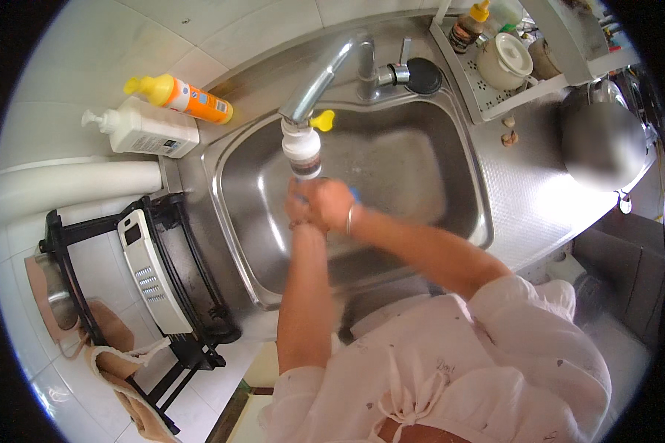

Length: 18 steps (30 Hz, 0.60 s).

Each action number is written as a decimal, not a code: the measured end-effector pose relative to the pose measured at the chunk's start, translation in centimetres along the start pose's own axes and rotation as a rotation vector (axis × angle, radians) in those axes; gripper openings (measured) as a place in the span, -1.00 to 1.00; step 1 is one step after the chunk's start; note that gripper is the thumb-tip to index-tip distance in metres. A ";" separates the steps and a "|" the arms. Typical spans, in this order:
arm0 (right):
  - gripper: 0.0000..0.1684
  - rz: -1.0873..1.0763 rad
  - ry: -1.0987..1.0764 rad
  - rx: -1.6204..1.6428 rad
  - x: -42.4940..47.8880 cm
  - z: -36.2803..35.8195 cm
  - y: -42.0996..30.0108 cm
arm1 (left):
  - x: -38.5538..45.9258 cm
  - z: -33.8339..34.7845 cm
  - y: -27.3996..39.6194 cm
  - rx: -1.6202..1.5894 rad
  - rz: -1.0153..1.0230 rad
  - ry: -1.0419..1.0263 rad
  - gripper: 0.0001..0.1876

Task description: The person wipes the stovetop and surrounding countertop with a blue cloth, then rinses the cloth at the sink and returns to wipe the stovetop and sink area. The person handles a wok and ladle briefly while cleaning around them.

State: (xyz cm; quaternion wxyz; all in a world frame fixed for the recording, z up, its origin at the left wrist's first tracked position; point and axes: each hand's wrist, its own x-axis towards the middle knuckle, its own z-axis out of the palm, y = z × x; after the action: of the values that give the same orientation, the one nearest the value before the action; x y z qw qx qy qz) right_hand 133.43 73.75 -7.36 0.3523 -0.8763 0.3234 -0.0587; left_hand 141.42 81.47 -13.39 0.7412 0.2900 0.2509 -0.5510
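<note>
Both my hands meet over the left part of a stainless steel sink (421, 183), just below the white filter (302, 145) on the end of the chrome faucet (324, 77). A yellow lever (322, 120) sticks out at the filter's top. My left hand (299, 205) is partly covered by my right hand (332, 202), which has a bracelet at its wrist. Something blue (356, 194) shows beside the right hand; what it is and whether a hand holds it cannot be made out. The fingers are blurred and largely hidden.
A white pump bottle (155, 130) and an orange squeeze bottle (197, 102) lie toward the upper left. A black rack (199, 255) holding a white grater (152, 271) stands left. At right are a shelf tray (479, 111) with a lidded pot (501, 61), garlic cloves (510, 138) and a round metal lid (604, 144).
</note>
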 end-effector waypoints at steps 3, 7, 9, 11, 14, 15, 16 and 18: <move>-0.54 0.166 0.036 0.103 1.5 -1.0 1.1 | -2.3 6.6 -2.4 0.356 0.098 0.237 -0.60; -0.55 0.073 0.127 0.115 0.0 -0.1 -1.7 | 1.2 0.5 -0.2 0.157 0.004 -0.436 -0.56; -0.54 0.010 -0.119 0.021 0.1 -1.0 -1.0 | 1.1 -0.2 0.1 0.105 -0.036 -0.526 -0.56; -0.53 0.181 0.008 0.032 2.1 -2.0 2.9 | -1.9 6.5 -1.0 0.390 0.022 0.127 -0.54; -0.64 0.316 0.201 0.575 2.7 -1.9 6.7 | -2.2 6.2 -0.6 0.366 0.023 0.002 -0.58; -0.61 0.202 0.178 0.855 2.1 -1.8 6.8 | -2.5 6.1 -0.3 0.368 0.049 -0.023 -0.59; -0.58 0.220 -0.004 1.118 1.9 -1.7 6.7 | -1.9 5.4 0.0 0.374 0.098 0.000 -0.63; -0.53 0.253 -0.391 1.628 1.5 -1.9 6.0 | -1.2 5.1 0.2 0.475 0.192 0.022 -0.64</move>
State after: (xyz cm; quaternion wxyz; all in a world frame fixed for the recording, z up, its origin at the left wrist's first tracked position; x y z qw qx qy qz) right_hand 130.84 68.50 -10.10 0.9270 -0.3009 0.2090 -0.0808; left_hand 141.54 78.69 -8.92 0.6984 0.4844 0.0939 -0.5185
